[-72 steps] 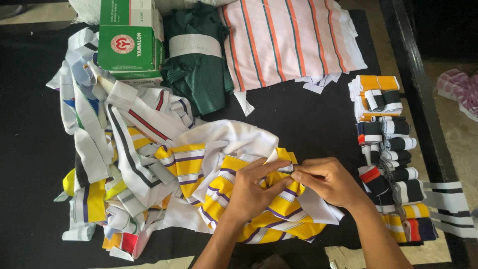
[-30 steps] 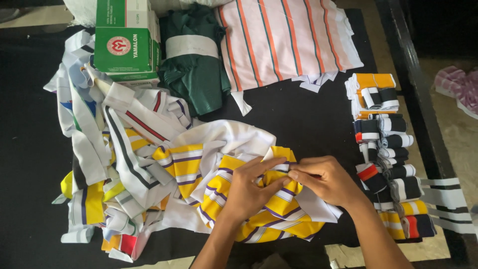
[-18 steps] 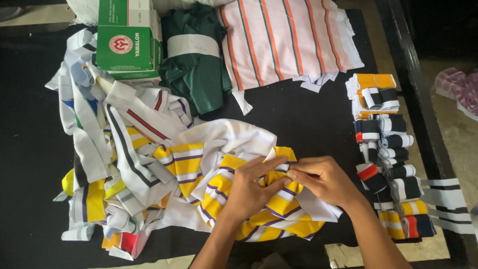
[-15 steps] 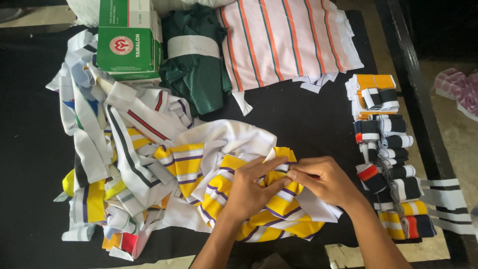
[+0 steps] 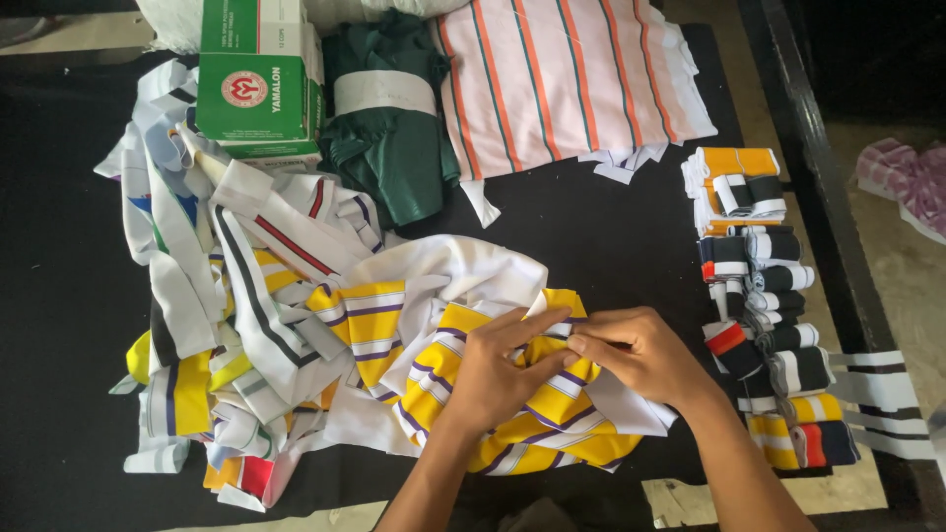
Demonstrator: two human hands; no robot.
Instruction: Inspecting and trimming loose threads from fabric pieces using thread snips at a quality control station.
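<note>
Both our hands meet over the yellow, white and purple striped knit fabric piece (image 5: 512,394), which lies bunched at the near middle of the black worktop (image 5: 611,236). Our left hand (image 5: 498,374) presses flat on the cloth with its fingers stretched toward the right, while our right hand (image 5: 641,350) is closed in a pinch on the folded edge of that same striped piece, so the two sets of fingertips almost touch. Neither hand is empty or loose: one pins, the other nips.

To do this well, we judge it best to keep the left palm weighing the cloth down so it does not slide, and to work the edge only with the right fingertips, in small pulls, so the stripes stay lined up and the fold stays crisp.

Around the hands, a loose heap of white, yellow and dark striped fabric strips (image 5: 227,325) spreads to the left. A green and white cardboard box (image 5: 258,84) stands at the far left, just beside a dark green folded cloth with a white band (image 5: 386,128), and next to that lies a pink cloth with orange and green stripes (image 5: 562,84). A column of small folded ribbed pieces in orange, black, white and red (image 5: 764,305) runs down the right edge.

Against the frames from moments ago, almost nothing differs: the hands stay on the same spot, with only slight finger shifts, and the piles lie unchanged.
</note>
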